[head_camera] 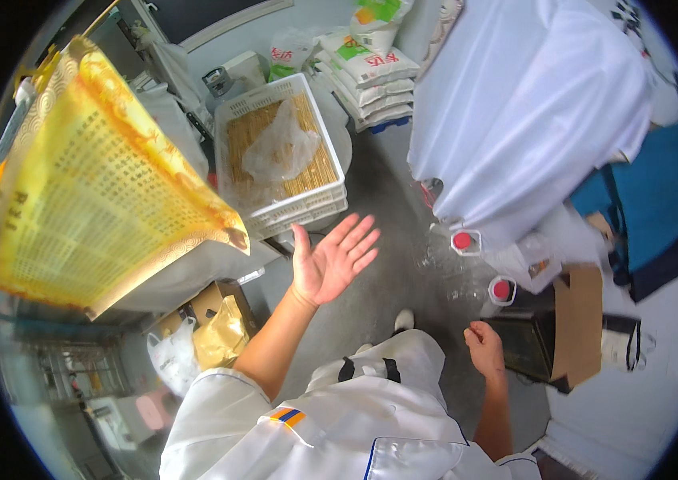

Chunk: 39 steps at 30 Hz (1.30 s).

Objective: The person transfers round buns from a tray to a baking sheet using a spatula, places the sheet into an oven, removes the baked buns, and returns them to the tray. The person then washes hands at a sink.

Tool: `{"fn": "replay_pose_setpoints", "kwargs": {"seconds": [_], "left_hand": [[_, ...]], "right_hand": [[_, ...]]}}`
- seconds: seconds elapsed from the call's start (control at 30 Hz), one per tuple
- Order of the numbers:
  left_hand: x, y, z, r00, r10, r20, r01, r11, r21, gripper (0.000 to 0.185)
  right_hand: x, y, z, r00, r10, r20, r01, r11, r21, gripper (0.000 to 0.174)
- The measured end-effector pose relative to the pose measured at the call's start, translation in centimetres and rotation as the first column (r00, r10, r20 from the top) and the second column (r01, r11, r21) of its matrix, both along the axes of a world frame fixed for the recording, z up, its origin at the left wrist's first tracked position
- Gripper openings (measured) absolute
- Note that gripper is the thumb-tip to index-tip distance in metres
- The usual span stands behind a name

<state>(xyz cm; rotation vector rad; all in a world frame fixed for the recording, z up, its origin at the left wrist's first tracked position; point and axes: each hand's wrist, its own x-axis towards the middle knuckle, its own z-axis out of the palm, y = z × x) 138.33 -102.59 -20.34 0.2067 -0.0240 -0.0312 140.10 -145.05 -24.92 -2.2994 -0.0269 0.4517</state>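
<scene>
My left hand [334,258] is held out with its palm up and fingers spread, holding nothing. Just beyond it stands a white plastic crate [334,191], stacked on another, with a layer of thin brown sticks [243,141] and a crumpled clear plastic bag [285,147] inside. My right hand [485,348] hangs low on the right with its fingers curled; whether something small is in it cannot be told. Close to it are a black box with a brown cardboard flap [579,327] and a clear plastic jug with a red cap [501,290].
A yellow scroll with writing [105,192] hangs at the left. Stacked white sacks [369,78] stand at the back. A white cloth [519,108] drapes at the upper right, beside a blue cloth [669,192]. A gold bag [222,336] lies low on the left.
</scene>
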Motion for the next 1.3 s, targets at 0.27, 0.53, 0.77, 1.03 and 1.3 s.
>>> {"fn": "replay_pose_setpoints", "kwargs": {"seconds": [0.27, 0.53, 0.77, 1.03, 1.3], "left_hand": [[15.8, 5.6, -0.5, 0.852, 0.344, -0.394, -0.045, 0.798, 0.601, 0.059], [20.7, 15.0, -3.8, 0.401, 0.848, -0.345, -0.197, 0.448, 0.872, 0.029], [36.5, 24.5, -5.1, 0.319, 0.882, -0.348, -0.123, 0.402, 0.907, 0.057], [44.9, 31.0, -0.9, 0.455, 0.828, -0.329, 0.197, 0.266, 0.944, 0.05], [53.1, 36.4, -0.9, -0.002, 0.894, -0.448, 0.207, 0.438, 0.875, 0.045]], "right_hand": [[26.8, 13.3, 0.4, 0.942, 0.335, -0.014, -0.335, 0.942, 0.02, 0.034], [48.2, 31.0, 0.6, 0.749, 0.656, -0.094, -0.654, 0.755, 0.056, 0.036], [66.2, 49.3, -3.6, 0.731, 0.515, -0.448, -0.413, 0.856, 0.312, 0.036], [85.6, 62.5, -10.0, 0.758, 0.164, -0.631, -0.064, 0.982, 0.179, 0.044], [101.6, 76.7, -16.7, 0.726, 0.275, -0.63, -0.419, 0.903, -0.089, 0.026]]}}
